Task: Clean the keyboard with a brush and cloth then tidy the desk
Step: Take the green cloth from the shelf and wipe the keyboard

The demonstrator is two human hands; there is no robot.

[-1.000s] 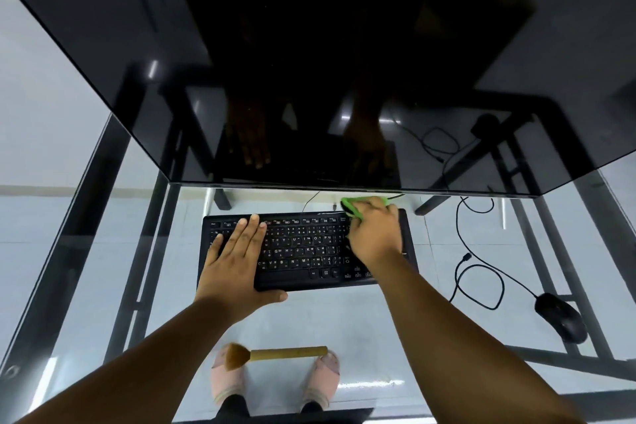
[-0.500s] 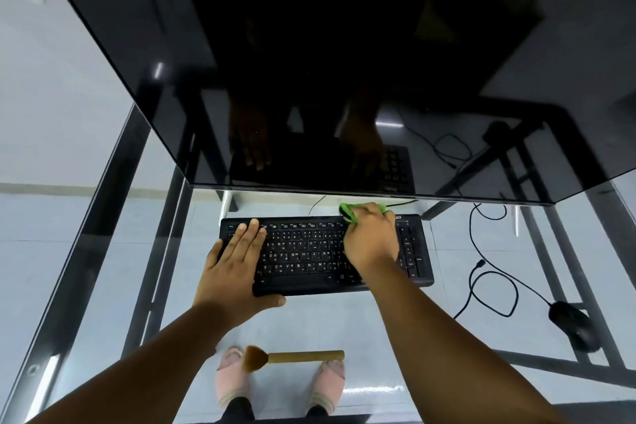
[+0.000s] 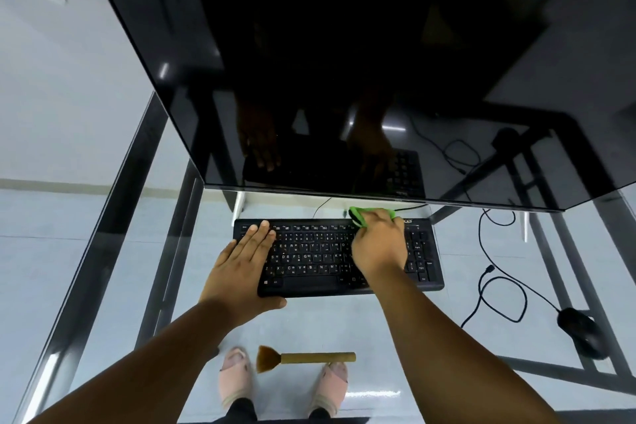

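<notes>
R hand (image 3: 378, 244) grips green cloth (image 3: 364, 214) at keyboard (image 3: 330, 258) far edge, mid-desk. L hand (image 3: 242, 267) flat, fingers straight, pins left end. Brush (image 3: 303, 358) idle at near edge. Tip: light strokes row by row, keep kbd pinned.

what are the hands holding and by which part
Right hand grips the bunched green cloth against the keyboard; left hand lies flat on it, holding nothing.
</notes>
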